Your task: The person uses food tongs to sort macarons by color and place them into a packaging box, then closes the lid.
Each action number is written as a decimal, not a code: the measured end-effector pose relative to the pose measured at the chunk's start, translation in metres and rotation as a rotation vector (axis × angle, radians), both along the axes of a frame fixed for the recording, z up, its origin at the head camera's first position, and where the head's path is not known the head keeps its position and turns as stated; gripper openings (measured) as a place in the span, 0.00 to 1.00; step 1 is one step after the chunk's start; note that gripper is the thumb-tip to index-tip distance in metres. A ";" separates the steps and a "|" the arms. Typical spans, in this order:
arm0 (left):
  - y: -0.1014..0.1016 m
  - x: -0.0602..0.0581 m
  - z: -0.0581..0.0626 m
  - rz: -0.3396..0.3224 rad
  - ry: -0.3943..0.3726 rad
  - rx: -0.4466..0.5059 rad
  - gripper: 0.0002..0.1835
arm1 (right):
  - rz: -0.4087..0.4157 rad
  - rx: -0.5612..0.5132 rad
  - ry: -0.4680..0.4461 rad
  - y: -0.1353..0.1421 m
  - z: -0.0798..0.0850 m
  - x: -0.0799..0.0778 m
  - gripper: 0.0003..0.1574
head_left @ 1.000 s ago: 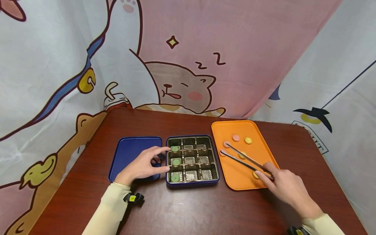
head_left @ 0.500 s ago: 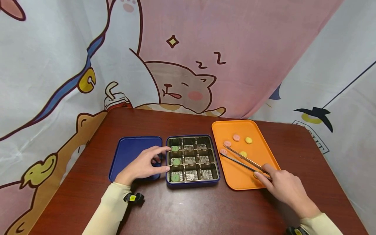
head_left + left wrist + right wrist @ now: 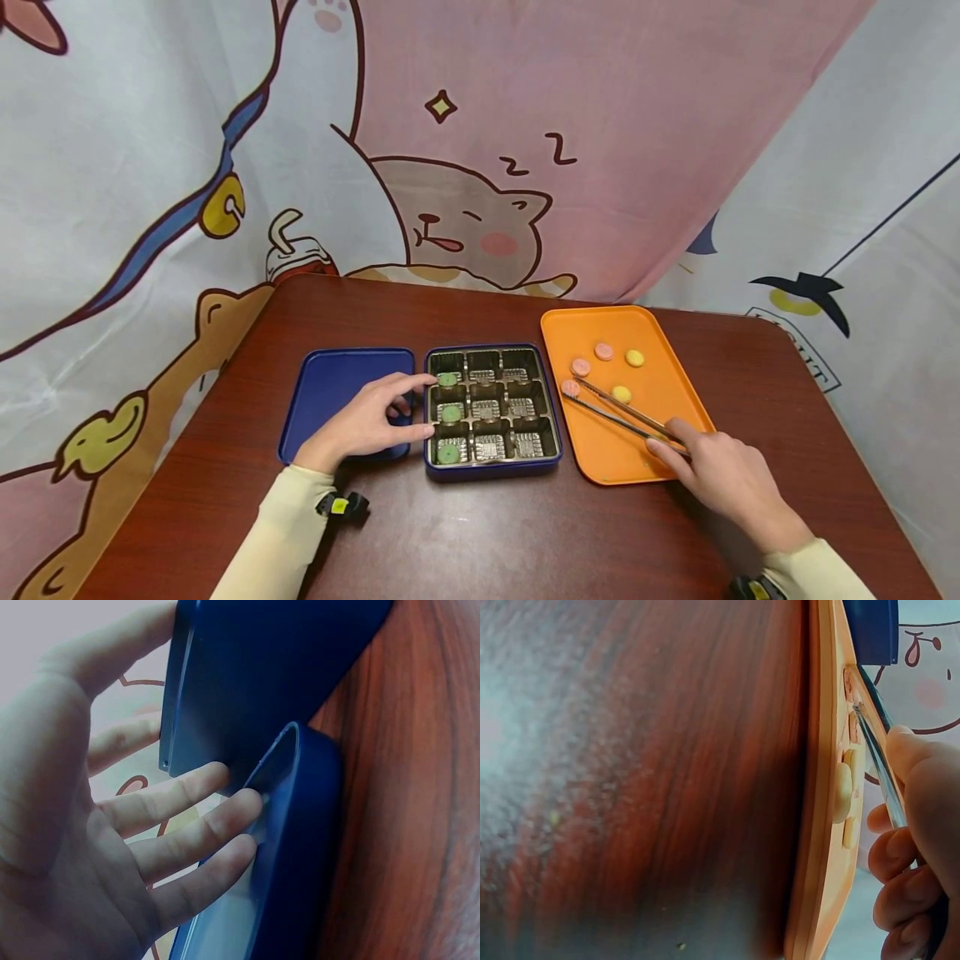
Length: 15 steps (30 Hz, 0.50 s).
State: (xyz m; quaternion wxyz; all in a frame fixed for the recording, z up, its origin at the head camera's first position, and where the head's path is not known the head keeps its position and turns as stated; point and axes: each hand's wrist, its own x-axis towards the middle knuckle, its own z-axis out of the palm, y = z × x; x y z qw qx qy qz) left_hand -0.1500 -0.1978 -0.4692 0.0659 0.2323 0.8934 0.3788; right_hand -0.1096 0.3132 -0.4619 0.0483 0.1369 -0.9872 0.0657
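Observation:
My right hand (image 3: 731, 475) holds metal tongs (image 3: 613, 418) over the orange tray (image 3: 600, 462). The tips stand at either side of the nearest pink macaron (image 3: 570, 388); I cannot tell whether they touch it. My left hand (image 3: 367, 421), fingers fairly straight, has its index fingertip and thumb at the left wall of a blue tin (image 3: 491, 472). Inside the tin is a dark gold divided insert. Its left column holds three green macarons, such as the middle one (image 3: 451, 414). In the right wrist view a yellow macaron (image 3: 843, 793) lies near the tray's edge.
Two more pink macarons, the far one (image 3: 603, 351) and a nearer one (image 3: 580, 367), lie on the tray with yellow macarons (image 3: 634, 357). A blue lid (image 3: 330, 383) lies left of the tin, partly under the left hand. A printed curtain (image 3: 637, 125) hangs behind the table.
The tongs' tips have come closer together and lower, toward the nearest pink macaron. The right hand has shifted slightly left. The left hand and the tin stay where they were.

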 end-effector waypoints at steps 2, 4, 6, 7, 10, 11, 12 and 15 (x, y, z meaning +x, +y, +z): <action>0.000 0.000 0.000 0.001 0.000 -0.001 0.39 | 0.001 0.008 -0.007 0.000 0.000 -0.001 0.23; 0.000 0.000 -0.001 0.000 0.000 0.000 0.39 | 0.001 0.017 -0.010 0.000 0.000 -0.002 0.24; 0.000 -0.001 -0.001 -0.001 -0.001 0.003 0.39 | 0.002 0.023 -0.012 -0.001 0.000 -0.003 0.24; 0.000 -0.001 -0.001 -0.002 0.000 0.004 0.39 | 0.002 0.024 -0.012 -0.001 0.000 -0.003 0.24; 0.000 -0.001 -0.002 -0.004 0.005 0.008 0.39 | 0.006 0.024 -0.011 -0.002 0.001 -0.004 0.24; 0.000 -0.001 -0.002 -0.004 0.007 0.008 0.39 | 0.007 0.023 -0.010 -0.002 0.001 -0.004 0.24; 0.000 -0.001 -0.002 -0.004 0.008 0.009 0.39 | 0.009 0.023 -0.009 -0.002 0.002 -0.005 0.24; 0.000 -0.001 -0.002 -0.005 0.011 0.008 0.39 | 0.014 0.024 -0.004 -0.003 0.002 -0.006 0.23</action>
